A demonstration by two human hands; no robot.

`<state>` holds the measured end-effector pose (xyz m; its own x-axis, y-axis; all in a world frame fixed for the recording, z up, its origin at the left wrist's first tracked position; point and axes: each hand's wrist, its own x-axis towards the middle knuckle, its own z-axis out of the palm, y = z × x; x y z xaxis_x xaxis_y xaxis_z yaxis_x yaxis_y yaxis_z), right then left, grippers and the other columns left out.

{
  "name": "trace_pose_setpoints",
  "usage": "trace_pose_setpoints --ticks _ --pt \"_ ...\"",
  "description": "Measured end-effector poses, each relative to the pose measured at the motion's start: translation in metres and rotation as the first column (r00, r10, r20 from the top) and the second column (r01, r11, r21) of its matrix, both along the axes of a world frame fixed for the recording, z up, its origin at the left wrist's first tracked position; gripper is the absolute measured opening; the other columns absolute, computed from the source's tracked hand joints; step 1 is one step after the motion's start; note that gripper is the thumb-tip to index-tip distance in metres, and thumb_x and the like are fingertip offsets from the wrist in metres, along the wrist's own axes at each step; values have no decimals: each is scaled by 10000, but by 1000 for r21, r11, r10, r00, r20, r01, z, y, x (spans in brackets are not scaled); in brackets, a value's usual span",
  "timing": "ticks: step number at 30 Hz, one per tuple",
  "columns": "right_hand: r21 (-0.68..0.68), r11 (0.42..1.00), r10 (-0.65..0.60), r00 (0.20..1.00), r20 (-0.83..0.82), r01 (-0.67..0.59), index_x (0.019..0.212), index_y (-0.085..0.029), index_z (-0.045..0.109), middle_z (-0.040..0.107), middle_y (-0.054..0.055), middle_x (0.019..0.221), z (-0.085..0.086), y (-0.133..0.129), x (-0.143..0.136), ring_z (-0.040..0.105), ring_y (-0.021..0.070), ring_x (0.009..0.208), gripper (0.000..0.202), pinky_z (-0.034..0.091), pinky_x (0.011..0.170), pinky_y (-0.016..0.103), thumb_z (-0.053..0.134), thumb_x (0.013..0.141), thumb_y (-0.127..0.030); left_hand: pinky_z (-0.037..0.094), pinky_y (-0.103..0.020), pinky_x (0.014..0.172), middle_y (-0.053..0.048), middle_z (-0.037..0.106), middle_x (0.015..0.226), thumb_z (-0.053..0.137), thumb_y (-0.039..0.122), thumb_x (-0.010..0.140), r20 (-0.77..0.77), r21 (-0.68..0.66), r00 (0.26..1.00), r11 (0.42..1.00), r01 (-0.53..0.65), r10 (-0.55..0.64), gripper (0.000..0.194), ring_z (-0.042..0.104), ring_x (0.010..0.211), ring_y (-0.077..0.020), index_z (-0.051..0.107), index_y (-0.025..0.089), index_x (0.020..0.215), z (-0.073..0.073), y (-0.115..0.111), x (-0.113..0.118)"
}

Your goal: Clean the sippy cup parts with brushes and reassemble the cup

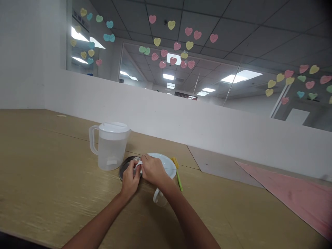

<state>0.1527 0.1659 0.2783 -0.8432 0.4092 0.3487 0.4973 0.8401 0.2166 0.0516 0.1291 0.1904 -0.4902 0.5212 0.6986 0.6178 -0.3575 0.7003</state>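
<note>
Both hands meet above the right side of a round metal dish (123, 169). My left hand (129, 178) is closed around a small clear cup (136, 159) with a white curved handle. From the right, my right hand (152, 168) grips the same cup near its handle, and the fingers hide most of it. Partly behind my right hand lies a white plate (169, 167). Another clear cup (161, 200) with a white handle stands on the table under my right forearm, which covers part of it.
A lidded translucent pitcher (111, 152) stands to the left of the dish. Right of the plate lies a brush (178, 174) with a green handle and a yellow head. A pink board (293, 193) covers the table's right side. A white wall with windows rises behind.
</note>
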Motion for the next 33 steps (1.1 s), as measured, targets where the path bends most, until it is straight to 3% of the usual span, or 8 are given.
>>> trace_pose_setpoints --ticks 5,8,13,17,21,33 --pt "21 1000 -2 1000 -1 2 992 -131 532 607 119 953 1 -2 -2 592 224 837 207 444 597 305 391 842 -151 470 -324 710 -55 647 834 395 419 875 27 16 1000 1000 -15 14 268 604 755 -207 523 190 929 -1 1 0" --pt "-119 992 17 997 -78 -26 1002 -146 540 602 102 979 3 2 3 573 191 864 203 443 676 288 411 845 -155 471 -338 774 -72 648 927 378 430 892 57 22 998 999 32 -33 303 603 841 -213 526 190 1003 -2 1 0" --pt "-272 940 142 962 -234 -204 1073 -178 551 596 76 1050 0 10 6 538 163 956 349 415 792 271 411 782 -46 461 -347 822 -78 622 978 407 442 881 94 60 995 998 34 -40 322 586 896 -211 491 190 1063 -6 3 -2" --pt "-342 933 2 950 -314 -115 1030 -145 598 649 95 1011 -4 13 2 563 174 917 279 397 797 281 426 815 -102 467 -339 817 -75 624 972 446 432 864 129 74 989 995 63 -73 307 591 898 -205 484 195 1056 -8 6 -3" --pt "-366 931 -104 959 -263 1 885 -153 633 683 88 902 -6 16 0 587 169 817 206 370 700 268 433 836 -166 485 -327 761 -65 629 930 466 436 842 154 46 985 996 72 -78 302 603 856 -203 485 191 1017 -9 10 -3" --pt "-286 948 -192 969 -156 142 881 -149 579 673 106 883 -4 9 -2 590 195 791 145 318 615 282 462 800 -174 459 -290 597 -17 597 759 474 424 808 139 13 988 997 70 -71 248 561 628 -171 470 198 911 -4 10 2"
